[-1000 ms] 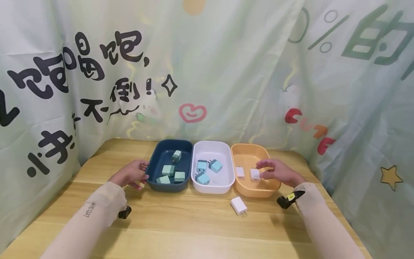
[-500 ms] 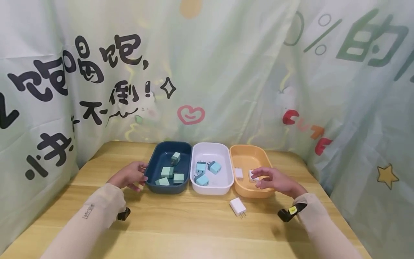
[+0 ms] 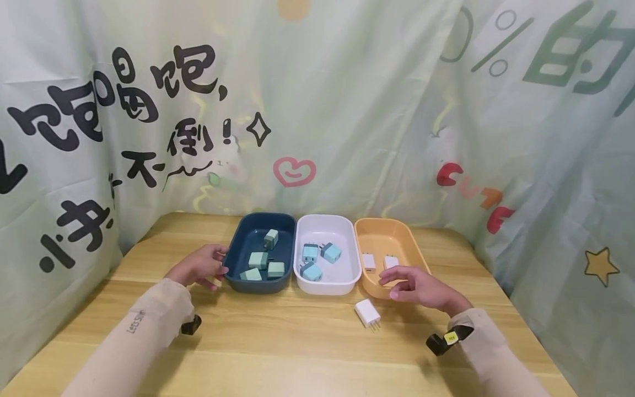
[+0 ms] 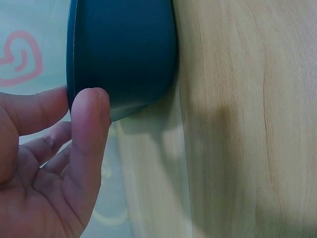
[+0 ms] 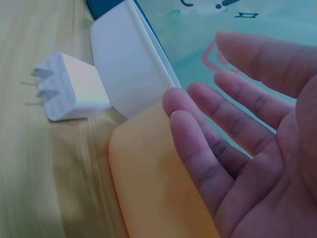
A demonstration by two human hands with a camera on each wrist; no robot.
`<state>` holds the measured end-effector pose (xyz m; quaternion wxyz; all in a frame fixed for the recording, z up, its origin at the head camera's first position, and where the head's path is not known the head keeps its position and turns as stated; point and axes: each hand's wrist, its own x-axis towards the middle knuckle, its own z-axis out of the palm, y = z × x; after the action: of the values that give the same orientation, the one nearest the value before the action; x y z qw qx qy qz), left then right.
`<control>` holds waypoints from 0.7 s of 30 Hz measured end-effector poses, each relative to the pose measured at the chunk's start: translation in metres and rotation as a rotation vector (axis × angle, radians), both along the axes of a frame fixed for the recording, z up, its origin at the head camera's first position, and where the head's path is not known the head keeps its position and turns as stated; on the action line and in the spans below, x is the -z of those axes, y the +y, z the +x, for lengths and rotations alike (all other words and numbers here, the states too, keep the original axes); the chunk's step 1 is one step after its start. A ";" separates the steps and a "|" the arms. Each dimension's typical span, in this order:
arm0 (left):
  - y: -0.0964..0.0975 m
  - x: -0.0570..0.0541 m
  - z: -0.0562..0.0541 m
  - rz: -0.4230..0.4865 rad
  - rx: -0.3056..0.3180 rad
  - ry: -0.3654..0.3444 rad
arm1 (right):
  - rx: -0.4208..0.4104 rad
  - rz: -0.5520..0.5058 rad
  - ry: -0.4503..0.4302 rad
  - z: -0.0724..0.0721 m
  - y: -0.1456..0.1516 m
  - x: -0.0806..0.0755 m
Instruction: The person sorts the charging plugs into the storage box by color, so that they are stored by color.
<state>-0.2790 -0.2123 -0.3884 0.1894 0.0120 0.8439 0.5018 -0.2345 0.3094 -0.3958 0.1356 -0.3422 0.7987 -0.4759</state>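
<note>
My left hand (image 3: 200, 266) is at the left side of the dark blue bin (image 3: 261, 287). In the left wrist view, the thumb (image 4: 90, 129) lies against the bin's outer wall and the index fingertip goes behind the rim, pinching it. My right hand (image 3: 421, 288), fingers spread and holding nothing, hovers over the front right of the orange bin (image 3: 392, 234). A white plug charger (image 3: 367, 313) lies on the table in front of that bin, prongs facing me; in the right wrist view, the charger (image 5: 79, 89) is apart from the fingers. Two white chargers (image 3: 369, 263) sit inside the orange bin.
A white bin (image 3: 328, 288) stands between the other two, side by side. It holds three light blue chargers (image 3: 331, 252). Several pale green chargers (image 3: 258, 260) lie in the dark blue bin. Behind the wooden table (image 3: 278, 347) hangs a printed curtain (image 3: 342, 110).
My right hand has drawn back from over a white charger in the orange bin toward its front edge, nearer the loose charger. The left hand stays at the dark blue bin.
</note>
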 end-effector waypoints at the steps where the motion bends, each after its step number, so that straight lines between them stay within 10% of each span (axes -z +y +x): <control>1: 0.000 0.000 0.000 -0.001 0.001 -0.001 | -0.023 -0.007 -0.002 0.001 -0.001 0.001; 21: 0.000 -0.001 -0.003 -0.013 -0.005 -0.022 | -0.129 0.077 -0.034 0.022 -0.025 0.030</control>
<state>-0.2818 -0.2120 -0.3874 0.1975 0.0031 0.8450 0.4970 -0.2130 0.2840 -0.4262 0.1926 -0.3794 0.7902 -0.4410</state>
